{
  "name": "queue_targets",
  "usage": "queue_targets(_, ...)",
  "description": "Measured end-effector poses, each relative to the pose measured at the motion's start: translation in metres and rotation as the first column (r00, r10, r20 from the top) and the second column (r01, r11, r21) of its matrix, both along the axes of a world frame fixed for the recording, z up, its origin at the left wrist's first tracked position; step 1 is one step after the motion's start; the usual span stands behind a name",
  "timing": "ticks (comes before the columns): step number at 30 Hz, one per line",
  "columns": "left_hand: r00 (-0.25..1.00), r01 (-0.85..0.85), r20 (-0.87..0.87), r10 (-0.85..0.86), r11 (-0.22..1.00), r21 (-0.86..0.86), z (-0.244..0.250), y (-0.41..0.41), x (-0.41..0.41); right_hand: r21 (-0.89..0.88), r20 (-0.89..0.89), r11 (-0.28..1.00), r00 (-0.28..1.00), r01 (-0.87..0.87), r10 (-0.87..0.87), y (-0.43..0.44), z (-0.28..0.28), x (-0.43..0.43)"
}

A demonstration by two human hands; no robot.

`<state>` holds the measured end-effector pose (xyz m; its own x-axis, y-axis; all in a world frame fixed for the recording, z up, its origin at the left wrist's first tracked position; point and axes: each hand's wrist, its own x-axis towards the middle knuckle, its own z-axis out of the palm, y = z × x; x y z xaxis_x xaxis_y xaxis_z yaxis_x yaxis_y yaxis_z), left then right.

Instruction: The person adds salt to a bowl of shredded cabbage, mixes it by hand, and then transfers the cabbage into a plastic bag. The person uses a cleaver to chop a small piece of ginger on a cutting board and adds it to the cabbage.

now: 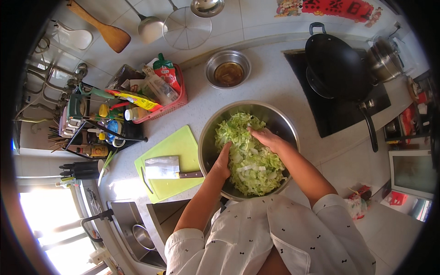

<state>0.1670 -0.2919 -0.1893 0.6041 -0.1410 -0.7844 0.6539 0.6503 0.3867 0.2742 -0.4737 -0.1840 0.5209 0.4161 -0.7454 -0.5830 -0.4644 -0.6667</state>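
Note:
A large stainless steel bowl (279, 120) stands at the counter's front edge, close against my body. Pale green shredded cabbage (256, 168) is heaped inside it. My left hand (223, 161) reaches into the heap from the left, its thumb showing along the shreds. From the right, my right hand (267, 138) grasps the upper part of the heap. The cabbage hides most of the fingers of both hands. Just left of the bowl lies a green cutting board (165, 141), with a cleaver (162, 167) flat on it, its handle pointing towards the bowl.
Behind the bowl is a smaller metal bowl (228, 56) holding brown liquid. A black wok (338, 65) sits on the cooktop (330, 120) at right, its handle jutting forward. A pink basket (180, 99) of packets, a knife block (84, 170) and a sink (129, 220) are at left.

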Motion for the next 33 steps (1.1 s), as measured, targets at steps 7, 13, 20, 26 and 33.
queue_targets(7, 0.997, 0.08, -0.003, -0.081, 0.99, -0.12, 0.063, 0.002, 0.015, 0.125, -0.014, 0.991, 0.999, 0.041, -0.04, 0.005, 0.081, -0.01)
queue_targets(13, 0.937, 0.236, 0.198, -0.288, 0.939, 0.249, 0.053, 0.018, 0.015, 0.365, 0.011, 0.931, 1.0, -0.011, 0.007, 0.006, 0.072, -0.003)
queue_targets(20, 0.998, 0.018, 0.058, -0.012, 0.996, -0.091, 0.113, 0.021, 0.033, 0.35, -0.038, 0.915, 0.979, 0.199, -0.198, 0.011, 0.104, 0.009)
queue_targets(26, 0.998, -0.051, 0.045, 0.044, 0.981, 0.188, 0.123, 0.03, 0.009, 0.154, 0.16, 0.978, 0.973, 0.14, -0.165, -0.031, 0.095, 0.009)
queue_targets(33, 0.922, 0.101, 0.299, -0.246, 0.898, 0.429, -0.006, 0.016, -0.057, -0.026, 0.159, 1.0, 0.987, 0.008, -0.004, -0.047, 0.032, -0.023)
